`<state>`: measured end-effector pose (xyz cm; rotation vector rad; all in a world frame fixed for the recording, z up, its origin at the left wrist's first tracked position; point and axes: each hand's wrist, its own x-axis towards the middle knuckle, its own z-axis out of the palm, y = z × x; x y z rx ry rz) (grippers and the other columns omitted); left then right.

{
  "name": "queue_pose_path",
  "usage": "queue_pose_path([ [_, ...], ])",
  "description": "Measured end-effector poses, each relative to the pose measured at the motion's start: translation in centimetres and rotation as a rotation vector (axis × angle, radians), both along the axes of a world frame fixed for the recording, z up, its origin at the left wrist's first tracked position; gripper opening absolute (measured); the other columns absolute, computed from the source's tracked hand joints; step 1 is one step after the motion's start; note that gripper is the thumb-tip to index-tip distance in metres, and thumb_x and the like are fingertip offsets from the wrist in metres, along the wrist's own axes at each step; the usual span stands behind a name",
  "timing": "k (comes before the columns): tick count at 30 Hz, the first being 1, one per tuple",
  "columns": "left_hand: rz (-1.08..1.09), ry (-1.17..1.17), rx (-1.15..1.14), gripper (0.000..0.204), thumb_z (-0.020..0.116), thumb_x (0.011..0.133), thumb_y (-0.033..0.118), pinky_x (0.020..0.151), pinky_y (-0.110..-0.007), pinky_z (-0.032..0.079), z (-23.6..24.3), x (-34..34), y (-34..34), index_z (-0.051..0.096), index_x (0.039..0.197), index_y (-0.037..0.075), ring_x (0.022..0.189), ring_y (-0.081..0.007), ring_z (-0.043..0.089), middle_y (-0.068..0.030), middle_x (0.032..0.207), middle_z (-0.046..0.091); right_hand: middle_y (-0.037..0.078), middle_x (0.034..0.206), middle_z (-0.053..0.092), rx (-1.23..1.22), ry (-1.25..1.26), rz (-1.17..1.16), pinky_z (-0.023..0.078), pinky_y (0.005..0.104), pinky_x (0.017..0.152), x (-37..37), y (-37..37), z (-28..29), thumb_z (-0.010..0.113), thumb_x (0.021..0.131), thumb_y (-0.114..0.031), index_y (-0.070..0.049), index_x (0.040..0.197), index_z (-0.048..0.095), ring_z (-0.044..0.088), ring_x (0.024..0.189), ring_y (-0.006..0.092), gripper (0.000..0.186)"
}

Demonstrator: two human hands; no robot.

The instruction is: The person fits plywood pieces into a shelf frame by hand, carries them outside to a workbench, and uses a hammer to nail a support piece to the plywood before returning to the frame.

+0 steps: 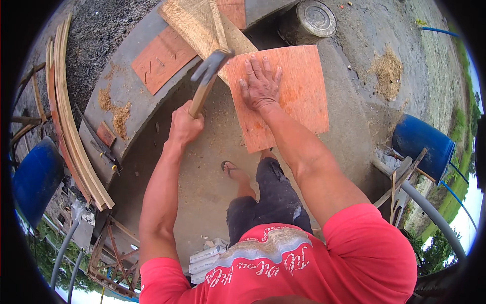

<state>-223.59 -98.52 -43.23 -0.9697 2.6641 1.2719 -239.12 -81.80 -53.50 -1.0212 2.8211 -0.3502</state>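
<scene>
Gripping a claw hammer (203,94) by its wooden handle, L hand (187,124) was clenched; hammer head was near upper-L corner of plywood panel (302,87). R hand (262,86) was unclenched, palm down, fingers spread on panel face. Panel was in front of person, overlapping timber board (188,26) in view; board contact could not be confirmed. Second plywood pc. (169,50) w/ thin nail-like bits lay on conc. ledge (142,38), near sawdust (120,119). Metal bucket (306,21) stood beyond panel; blue drum (422,144) noted far R.
</scene>
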Motion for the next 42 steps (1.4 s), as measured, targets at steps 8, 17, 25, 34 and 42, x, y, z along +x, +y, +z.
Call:
queue_pose_path([
  [8,-0.017,-0.372,-0.013,0.022,0.058,0.077,0.011,0.081,-0.052,0.05,-1.6,2.3,-1.0,0.063,0.096,0.001,0.092,-0.0477,0.063,-0.0272,0.088,0.067,0.001,0.16,0.024,0.054,-0.028,0.038,0.008,0.0655,0.115,0.8,-0.7,-0.1,0.046,0.093,-0.042,-0.015,0.149,0.036,0.018,0.148,0.0294,0.063],
  [17,0.505,-0.389,0.3,0.031,0.066,0.074,0.018,0.079,-0.047,0.051,3.1,20.5,9.4,0.065,0.1,0.0,0.092,-0.0432,0.066,-0.026,0.091,0.068,0.004,0.157,0.03,0.11,0.108,0.05,0.013,0.0635,0.113,0.1,0.1,-0.7,0.05,0.091,-0.044,-0.014,0.146,0.041,0.025,0.143,0.0321,0.063],
  [25,0.944,-0.649,0.548,0.018,0.066,0.07,0.007,0.051,-0.039,0.051,-4.7,44.1,15.4,0.06,0.084,-0.003,0.054,-0.0262,0.063,-0.0151,0.067,0.063,0.014,0.106,0.063,-0.237,-0.101,0.31,0.046,0.0422,0.094,5.1,-19.4,1.8,0.067,0.083,-0.025,-0.007,0.109,0.067,0.059,0.101,0.0313,0.031],
  [34,0.92,-0.672,0.738,0.011,0.061,0.072,0.0,0.038,-0.033,0.047,-5.9,46.2,4.7,0.055,0.081,0.001,0.042,-0.0175,0.056,-0.0065,0.059,0.055,0.018,0.118,0.057,0.059,-0.04,-0.03,0.046,0.0446,0.097,8.0,-31.1,-8.7,0.061,0.086,-0.024,-0.006,0.108,0.063,0.053,0.117,0.0355,0.028],
  [42,0.669,-0.539,0.9,0.015,0.061,0.074,0.001,0.038,-0.031,0.043,-5.8,42.2,0.9,0.058,0.088,-0.003,0.042,-0.0151,0.054,-0.0061,0.06,0.055,0.019,0.084,0.066,-0.169,-0.157,0.166,0.052,0.0451,0.074,7.9,-23.4,-2.7,0.062,0.082,-0.021,-0.001,0.085,0.063,0.066,0.082,0.0362,0.02],
])
